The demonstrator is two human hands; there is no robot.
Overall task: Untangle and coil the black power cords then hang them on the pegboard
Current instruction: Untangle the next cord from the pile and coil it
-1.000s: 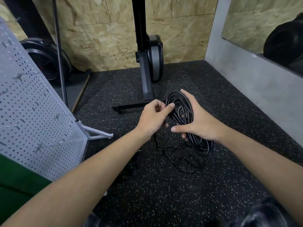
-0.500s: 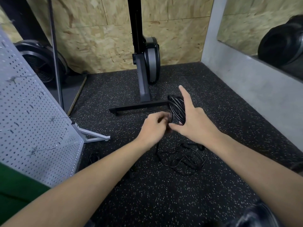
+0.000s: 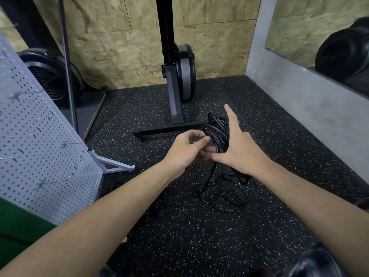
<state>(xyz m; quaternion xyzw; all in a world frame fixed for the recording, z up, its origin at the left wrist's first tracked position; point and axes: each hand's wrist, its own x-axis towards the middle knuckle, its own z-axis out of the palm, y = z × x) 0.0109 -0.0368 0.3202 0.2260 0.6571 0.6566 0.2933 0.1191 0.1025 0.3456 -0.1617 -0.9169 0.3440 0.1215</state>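
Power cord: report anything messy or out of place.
The coil in the right hand looks tidy, but the cord's tail sprawls in loose, crossing loops on the floor below. The left hand pinches one coil strand.

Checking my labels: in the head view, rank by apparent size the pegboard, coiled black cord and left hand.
Pegboard: largest by far.
Left hand and coiled black cord: look alike; the right hand hides part of the coil, so unranked.

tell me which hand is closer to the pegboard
Left. The left hand pinches the coiled power cord on the side toward the pegboard; the right hand holds it from the far side.
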